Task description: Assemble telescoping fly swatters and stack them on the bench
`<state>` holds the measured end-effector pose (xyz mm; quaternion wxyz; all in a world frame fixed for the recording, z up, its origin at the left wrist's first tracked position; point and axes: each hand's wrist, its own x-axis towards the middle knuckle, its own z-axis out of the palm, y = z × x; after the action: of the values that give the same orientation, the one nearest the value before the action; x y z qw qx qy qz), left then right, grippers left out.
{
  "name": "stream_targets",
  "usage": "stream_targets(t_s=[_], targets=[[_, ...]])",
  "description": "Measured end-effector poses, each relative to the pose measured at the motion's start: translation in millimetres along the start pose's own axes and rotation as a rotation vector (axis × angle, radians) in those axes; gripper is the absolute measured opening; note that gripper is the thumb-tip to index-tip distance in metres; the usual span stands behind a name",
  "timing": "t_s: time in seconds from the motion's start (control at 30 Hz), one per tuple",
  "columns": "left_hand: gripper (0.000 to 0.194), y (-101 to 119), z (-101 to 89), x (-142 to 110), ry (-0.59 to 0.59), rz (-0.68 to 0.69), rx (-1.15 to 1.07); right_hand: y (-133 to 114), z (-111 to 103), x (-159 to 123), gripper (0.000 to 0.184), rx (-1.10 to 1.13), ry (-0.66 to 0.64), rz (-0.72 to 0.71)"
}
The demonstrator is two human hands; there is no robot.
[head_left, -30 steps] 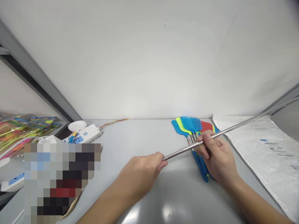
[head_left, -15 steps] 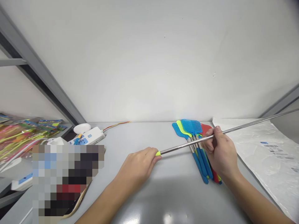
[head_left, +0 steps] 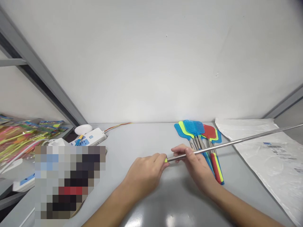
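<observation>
My left hand (head_left: 148, 171) is closed round the yellow-green handle (head_left: 166, 160) of a long telescopic fly swatter, most of the grip hidden in the fist. From it a shiny metal shaft (head_left: 236, 142) runs out to the right, rising slightly and leaving the view, so the far end is unseen. My right hand (head_left: 196, 165) holds this shaft near the handle, thumb on top and fingers underneath. Behind the right hand lies a fanned pile of fly swatters with blue heads (head_left: 194, 127), a red head (head_left: 208, 131) and yellow-green ones, their short handles (head_left: 216, 168) pointing towards me.
A white plastic mailing bag (head_left: 255, 132) with a printed label covers the table's right side. At left are a power strip (head_left: 94, 137), a white oval object (head_left: 83, 129), a blurred-out area and colourful packaged goods (head_left: 21, 138) on a shelf. A white wall stands behind.
My right hand has slid left along the shaft, closer to my left hand, uncovering more of the swatter pile. My left hand has shifted slightly right and down.
</observation>
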<state>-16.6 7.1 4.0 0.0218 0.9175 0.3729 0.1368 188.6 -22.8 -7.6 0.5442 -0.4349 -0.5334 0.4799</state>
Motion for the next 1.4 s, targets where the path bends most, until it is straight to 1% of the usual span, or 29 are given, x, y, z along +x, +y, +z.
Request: stream_targets(t_s=[0.03,0.07,0.1,0.13,0.2,0.3,0.33,0.4,0.47,0.63,0.73,0.87,0.93,1.07,1.17,1.23,1.27,1.33,1.4], targets=[[0.027,1,0.4,0,0.013,0.009,-0.010,-1,2,-2,0.040,-0.041,-0.052,0.008],[0.026,1,0.5,0,0.025,0.011,-0.019,-2,2,-4,0.040,-0.077,-0.077,0.005],[0.026,0,0.3,0,0.035,0.006,-0.028,-5,0,-4,0.040,-0.103,-0.076,-0.009],[0.026,-2,-0.2,-1,0.044,-0.003,-0.036,-9,-5,-2,0.040,-0.109,-0.043,-0.034],[0.027,-8,-1.8,-2,0.062,-0.025,-0.048,-18,-19,4,0.042,-0.027,0.102,-0.089],[0.028,-17,-4.7,-3,0.079,-0.048,-0.058,-31,-42,15,0.044,0.179,0.380,-0.169],[0.028,-19,-5.4,-3,0.077,-0.053,-0.060,-34,-47,18,0.043,0.218,0.443,-0.189],[0.027,-20,-6.3,-2,0.065,-0.062,-0.056,-37,-51,21,0.040,0.248,0.499,-0.225],[0.027,-19,-6.1,-2,0.052,-0.067,-0.039,-35,-46,21,0.039,0.263,0.492,-0.232],[0.024,-16,-3.2,-3,0.025,-0.061,0.009,-26,-24,15,0.043,0.245,0.414,-0.195],[0.022,-18,-2.4,-5,0.004,-0.065,0.028,-26,-19,14,0.046,0.229,0.375,-0.200],[0.022,-15,-1.9,-5,0.027,-0.039,0.041,-25,-15,11,0.048,0.197,0.347,-0.201],[0.024,-8,-0.3,-4,0.043,-0.012,0.031,-21,-9,6,0.049,0.137,0.288,-0.176],[0.028,5,4.0,-2,0.050,0.029,-0.023,-10,5,-4,0.051,0.028,0.127,-0.077],[0.031,5,3.1,-1,0.041,-0.006,-0.036,-14,1,-3,0.046,-0.015,0.078,-0.083],[0.032,-1,0.2,0,0.050,-0.032,-0.022,-24,-13,3,0.045,0.054,0.131,-0.109],[0.032,-5,-1.6,0,0.054,-0.039,-0.015,-30,-23,7,0.045,0.123,0.195,-0.128],[0.031,-14,-5.4,-1,0.054,-0.049,-0.008,-42,-45,17,0.047,0.281,0.374,-0.164],[0.030,-23,-8.6,-2,0.040,-0.057,-0.007,-48,-66,27,0.045,0.352,0.524,-0.220]])
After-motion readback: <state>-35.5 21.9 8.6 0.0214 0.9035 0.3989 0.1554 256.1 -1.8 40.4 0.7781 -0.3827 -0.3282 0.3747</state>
